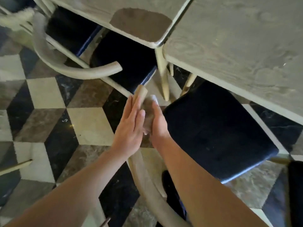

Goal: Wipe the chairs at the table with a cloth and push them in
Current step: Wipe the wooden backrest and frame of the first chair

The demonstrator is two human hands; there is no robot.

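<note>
The cloth [148, 112], a small pale bundle, sits wrapped against the curved wooden arm rail [139, 97] of the near chair, squeezed between the two hands so that only its top and a scrap at the bottom show. The right hand [158, 122] curls around the cloth from the right side and holds it to the rail; its fingertips are hidden behind the fabric. The left hand [131, 128] lies flat, fingers straight and together, pressed along the left side of the same rail with the fingertips reaching toward the rail's rounded tip, which pokes out just beyond both hands. The rail itself runs back toward the person, passing under the wrists and bending away between the forearms. Directly to the right of the right hand is this chair's dark seat cushion [218, 136], its far edge tucked under the pale wooden table [237, 46]. Beyond the fingertips, a table leg [164, 79] comes down to the floor, close to the rail's tip. Ahead and to the left of the left hand stands a second chair [124, 63] with the same dark seat, partly under a neighbouring table [91, 7] whose corner carries a brownish patch [141, 23]; its curved arm rail ends in the air ahead of the left hand, apart from it. Under both arms spreads a floor [49, 112] of cream, grey and black tiles laid in a cube pattern.
</note>
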